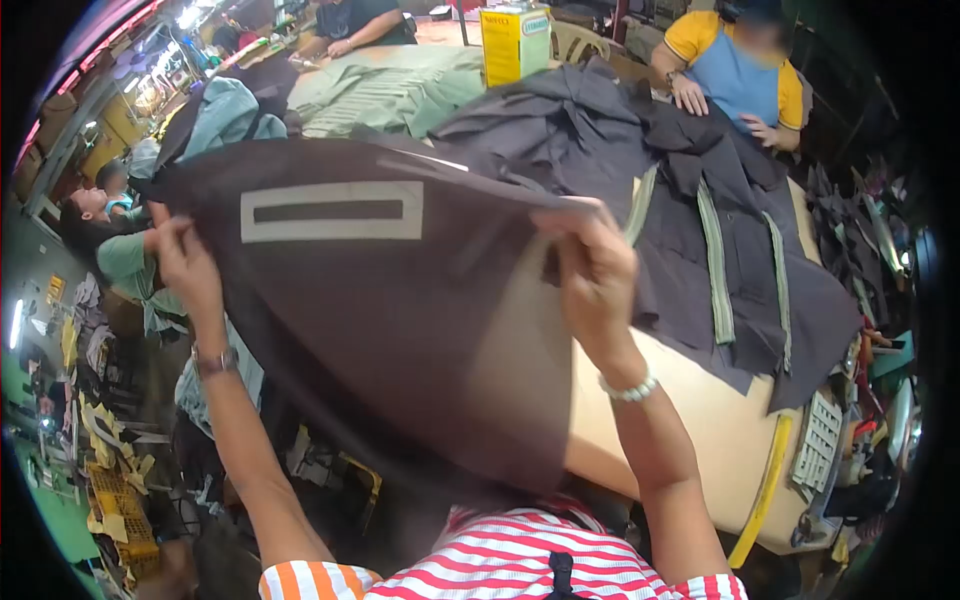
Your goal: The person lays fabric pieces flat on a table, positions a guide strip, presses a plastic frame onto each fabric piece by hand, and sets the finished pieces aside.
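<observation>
A dark brown fabric panel (pixel 380 320) hangs stretched between my two hands, its lower part blurred by motion. Near its top edge is a pale rectangular frame-shaped patch (pixel 332 227) around a dark slot. My left hand (pixel 188 262) pinches the panel's upper left corner. At the upper right corner, my right hand (pixel 592 265) grips the cloth between thumb and fingers. Beyond my right hand lies a heap of dark garment pieces (pixel 570 130) with pale green strips (pixel 714 262) on some of them.
The tan tabletop (pixel 640 410) shows below the dark cloth, with a yellow strip (pixel 765 480) along its edge. A yellow tin (pixel 515 47) and green fabric (pixel 385 95) are at the back. A co-worker (pixel 735 75) sits across the table; another person (pixel 125 250) is at left.
</observation>
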Tool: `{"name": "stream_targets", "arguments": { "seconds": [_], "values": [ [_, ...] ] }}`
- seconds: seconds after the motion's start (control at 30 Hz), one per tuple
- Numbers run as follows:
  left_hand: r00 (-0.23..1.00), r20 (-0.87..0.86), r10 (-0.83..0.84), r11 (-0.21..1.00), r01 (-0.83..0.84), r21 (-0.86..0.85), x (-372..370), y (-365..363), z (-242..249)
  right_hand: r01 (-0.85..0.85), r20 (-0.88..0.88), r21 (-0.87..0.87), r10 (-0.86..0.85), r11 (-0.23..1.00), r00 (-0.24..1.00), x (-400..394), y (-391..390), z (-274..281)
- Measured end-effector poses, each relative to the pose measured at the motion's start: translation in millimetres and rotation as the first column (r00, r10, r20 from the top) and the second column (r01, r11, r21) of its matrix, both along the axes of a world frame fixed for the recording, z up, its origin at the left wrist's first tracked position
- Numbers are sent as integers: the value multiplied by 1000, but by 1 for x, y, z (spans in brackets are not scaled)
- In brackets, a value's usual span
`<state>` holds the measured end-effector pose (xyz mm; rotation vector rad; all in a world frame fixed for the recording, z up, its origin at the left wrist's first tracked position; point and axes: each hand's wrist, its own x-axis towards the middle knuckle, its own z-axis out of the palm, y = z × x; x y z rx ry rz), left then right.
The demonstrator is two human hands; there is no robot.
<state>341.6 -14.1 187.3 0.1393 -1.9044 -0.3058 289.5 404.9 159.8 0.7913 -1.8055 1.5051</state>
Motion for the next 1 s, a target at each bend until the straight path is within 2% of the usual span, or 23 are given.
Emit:
{"name": "stream_targets", "arguments": {
  "seconds": [0.03,0.1,0.17,0.2,0.3,0.37,0.43,0.5,0.6,0.7,0.77,0.83,0.9,0.93,0.97,1.0],
  "values": [
    [991,96,89,988,-76,-133,-19,-13,6,-14,85,-23,16,1000,996,-16,-16,-7],
    [991,124,51,988,-33,-149,-67,-20,1,-10,186,26,5,1000,982,-42,-37,-23],
    [970,227,-83,987,112,-116,-117,-46,-27,98,132,159,-120,982,984,-64,-49,-54],
    [954,292,-68,989,103,-106,-137,-50,-41,157,98,224,-183,962,978,-74,-51,-66],
    [900,435,-12,979,99,-178,-188,-43,-81,62,356,283,-165,957,920,-85,-49,-88],
    [889,458,-15,962,137,-234,-225,-45,-109,95,354,350,-225,932,908,-96,-45,-97],
    [845,533,53,967,89,-238,-243,-25,-114,141,317,395,-278,908,907,-106,-42,-100],
    [803,594,58,976,80,-203,-260,-15,-122,111,418,369,-272,923,867,-110,-41,-97],
    [643,758,112,987,16,-160,-274,-3,-129,109,442,370,-278,923,853,-117,-40,-101],
    [656,721,225,973,-118,-196,-279,10,-139,114,421,404,-295,908,858,-119,-39,-108],
    [719,671,180,983,-160,-93,-272,37,-136,95,452,377,-272,922,849,-117,-40,-103],
    [779,613,133,984,-179,14,-259,81,-130,109,411,396,-282,912,867,-117,-38,-103],
    [710,703,-46,979,-107,173,-242,118,-127,121,415,367,-279,922,866,-115,-36,-104],
    [632,762,-142,957,-110,269,-241,129,-128,123,434,329,-266,936,861,-113,-36,-101],
    [588,796,-144,958,-118,261,-242,133,-133,123,450,292,-250,949,857,-114,-36,-98],
    [599,791,-123,966,-112,235,-241,136,-134,94,558,286,-245,954,793,-116,-34,-98]
  ]
}}
